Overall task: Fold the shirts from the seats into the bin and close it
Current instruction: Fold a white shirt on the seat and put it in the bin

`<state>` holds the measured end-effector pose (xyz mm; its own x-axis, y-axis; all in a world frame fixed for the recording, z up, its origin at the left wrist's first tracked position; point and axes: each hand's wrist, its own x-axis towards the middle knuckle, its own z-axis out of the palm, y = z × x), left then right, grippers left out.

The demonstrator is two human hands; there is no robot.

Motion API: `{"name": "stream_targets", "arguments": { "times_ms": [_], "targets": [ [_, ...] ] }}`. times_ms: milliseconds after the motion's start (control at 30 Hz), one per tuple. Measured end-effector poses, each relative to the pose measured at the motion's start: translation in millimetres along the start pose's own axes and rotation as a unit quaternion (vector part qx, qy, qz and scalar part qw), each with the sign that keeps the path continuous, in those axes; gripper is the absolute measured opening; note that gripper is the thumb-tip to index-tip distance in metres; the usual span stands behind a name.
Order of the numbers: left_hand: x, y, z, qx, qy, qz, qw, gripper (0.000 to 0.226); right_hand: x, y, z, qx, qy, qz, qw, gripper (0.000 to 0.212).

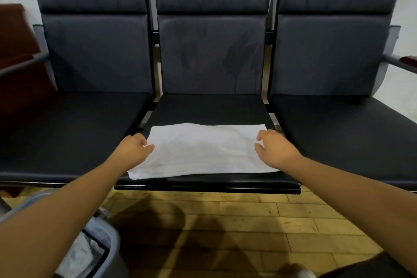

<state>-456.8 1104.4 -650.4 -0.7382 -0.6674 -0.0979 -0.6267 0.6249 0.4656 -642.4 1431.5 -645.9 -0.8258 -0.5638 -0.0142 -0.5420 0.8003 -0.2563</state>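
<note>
Lifting the folded white shirt (203,151) off the front of the middle seat (209,108) could spill the fold open, I'd guess, if one side rises first. The left hand (133,150) and right hand (276,150) sit at its short edges, fingers curled; whether they pinch cloth I cannot tell. The bin (114,238) stands open low on the left, cloth inside, partly behind the left forearm.

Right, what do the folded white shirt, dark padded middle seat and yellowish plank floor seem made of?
Folded white shirt: soft cloth, probably cotton, matte, faintly creased. Dark padded middle seat: likely leather or vinyl, smooth, dull sheen, scuff marks. Yellowish plank floor: apparently wood, board seams and dark specks.
</note>
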Motion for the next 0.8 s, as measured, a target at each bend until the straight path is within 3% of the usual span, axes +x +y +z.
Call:
{"name": "stream_targets", "arguments": {
  "times_ms": [67, 133, 267, 400, 467, 533, 633, 800],
  "targets": [
    [7.3, 0.7, 9.2, -0.009, -0.008, -0.067, 0.998, 0.056, 2.1, -17.3, 15.8, 0.007, -0.001, -0.016, 1.000, 0.044],
    [10.3, -0.7, 15.4, -0.015, -0.025, -0.109, 0.994, 0.068, 2.6, -33.8, 28.8, 0.001, -0.006, -0.037, 0.999, 0.054],
    [11.3, 5.3, 20.7, -0.027, -0.058, -0.100, 0.993, 0.046, 0.2, -51.8, 48.4, -0.021, -0.020, -0.072, 0.997, 0.061],
    [15.0, 7.5, 12.5, -0.090, -0.073, -0.127, 0.985, 0.029, -0.4, -51.4, 63.4, -0.069, -0.114, -0.159, 0.978, 0.060],
    [12.8, 4.4, 3.2, -0.208, -0.099, -0.171, 0.958, 0.026, -1.2, -51.6, 67.1, -0.065, -0.140, -0.166, 0.974, 0.071],
    [8.0, 1.6, -6.3, -0.333, -0.140, -0.212, 0.908, 0.025, -1.7, -52.6, 69.9, -0.059, -0.138, -0.169, 0.974, 0.078],
    [1.7, 1.1, -18.5, -0.453, -0.170, -0.208, 0.850, 0.014, -2.2, -55.6, 72.5, -0.059, -0.136, -0.178, 0.973, 0.085],
    [-4.1, 23.4, -28.8, -0.536, -0.195, -0.130, 0.811, 0.027, -3.8, -81.4, 71.9, -0.001, -0.186, -0.165, 0.968, 0.055]
  ]
}}
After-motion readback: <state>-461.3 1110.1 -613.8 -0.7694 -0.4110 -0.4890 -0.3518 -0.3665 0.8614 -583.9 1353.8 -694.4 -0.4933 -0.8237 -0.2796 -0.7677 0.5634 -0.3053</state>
